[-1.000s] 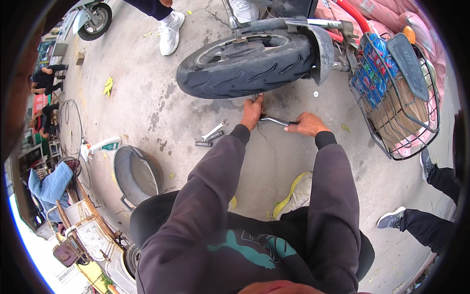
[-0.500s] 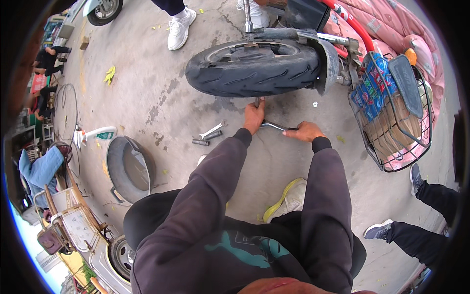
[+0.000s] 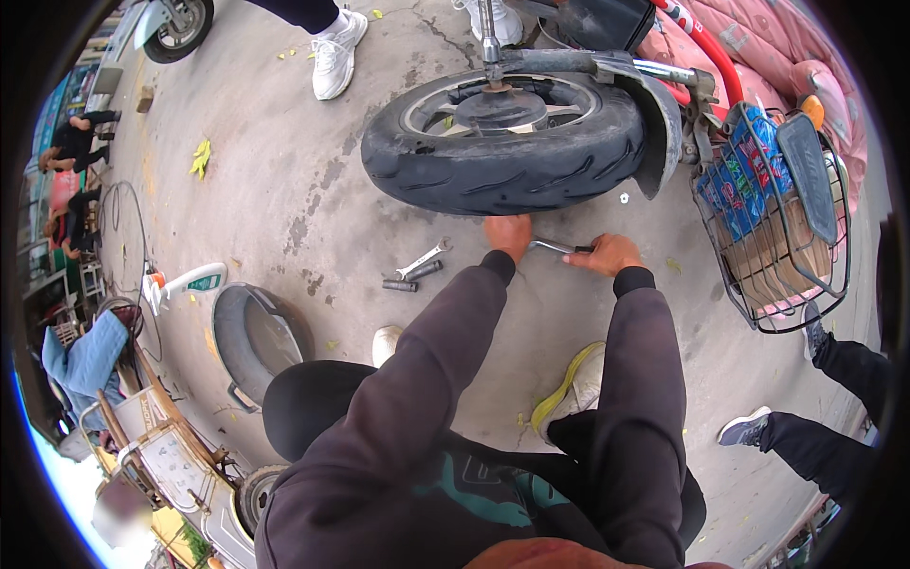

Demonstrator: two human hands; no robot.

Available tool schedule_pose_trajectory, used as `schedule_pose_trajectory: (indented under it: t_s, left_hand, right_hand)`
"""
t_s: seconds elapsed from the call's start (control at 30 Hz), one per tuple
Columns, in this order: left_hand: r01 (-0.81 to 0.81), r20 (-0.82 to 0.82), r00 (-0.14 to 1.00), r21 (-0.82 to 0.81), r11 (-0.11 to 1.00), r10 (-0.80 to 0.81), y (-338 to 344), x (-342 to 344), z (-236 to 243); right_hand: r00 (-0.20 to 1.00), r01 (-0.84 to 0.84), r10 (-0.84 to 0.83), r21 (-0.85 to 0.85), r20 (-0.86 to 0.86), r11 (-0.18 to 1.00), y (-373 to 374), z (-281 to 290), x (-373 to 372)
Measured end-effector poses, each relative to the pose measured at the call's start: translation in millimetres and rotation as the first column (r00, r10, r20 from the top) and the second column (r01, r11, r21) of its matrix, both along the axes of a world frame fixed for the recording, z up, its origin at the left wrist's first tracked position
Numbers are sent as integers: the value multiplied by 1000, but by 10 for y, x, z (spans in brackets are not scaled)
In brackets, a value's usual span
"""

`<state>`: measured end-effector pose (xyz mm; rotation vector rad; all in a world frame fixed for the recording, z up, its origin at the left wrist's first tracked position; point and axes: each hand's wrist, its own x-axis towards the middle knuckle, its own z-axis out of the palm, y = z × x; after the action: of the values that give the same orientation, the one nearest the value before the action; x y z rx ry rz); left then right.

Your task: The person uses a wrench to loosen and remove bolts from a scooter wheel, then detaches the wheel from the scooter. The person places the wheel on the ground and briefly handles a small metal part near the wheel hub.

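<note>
A scooter's black-tyred front wheel (image 3: 502, 174) lies tilted on its side ahead of me. My left hand (image 3: 509, 233) is closed round the head end of a ratchet wrench (image 3: 552, 246), just below the tyre's near edge. Its fingertips and the wrench's working end are hidden under the wheel. My right hand (image 3: 609, 254) grips the dark handle of the same wrench, to the right. On top of the wheel, a chrome socket tool (image 3: 490, 47) stands upright at the axle. An open-ended wrench (image 3: 425, 257) and two dark sockets (image 3: 413, 277) lie on the ground to the left.
A grey tub of water (image 3: 225, 327) and a white spray bottle (image 3: 194, 282) stand at left. A loose nut (image 3: 624, 198) lies right of the wheel. The scooter's loaded wire basket (image 3: 777, 313) juts out at right. Other people's shoes (image 3: 336, 59) are at the far side.
My left hand has gone further up under the tyre, and the shaft seen above it is now hidden. Both hands still hold the wrench. The whole view has shifted slightly.
</note>
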<state>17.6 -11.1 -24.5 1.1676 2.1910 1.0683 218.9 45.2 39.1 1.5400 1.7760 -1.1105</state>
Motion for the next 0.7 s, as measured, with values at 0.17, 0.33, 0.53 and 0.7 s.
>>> schedule_pose_trajectory:
  t_s: [0.17,0.33,0.53,0.7]
  left_hand:
    - [136,-217,972,200,970,-92,-27,-33,-220]
    - [219,-164,965,87,972,-203,-33,-55,-269]
    - [189,4,981,212,959,-194,-34,-146,-262]
    - [237,17,967,295,926,-253,-26,-183,-339]
  right_hand:
    - [996,-4,1,27,89,1000,-72,64,-71]
    - [985,86,-95,64,146,994,-171,164,-138]
    - [945,138,-156,82,288,987,-399,436,-401]
    - [884,228,-267,144,384,963,-704,631,-650]
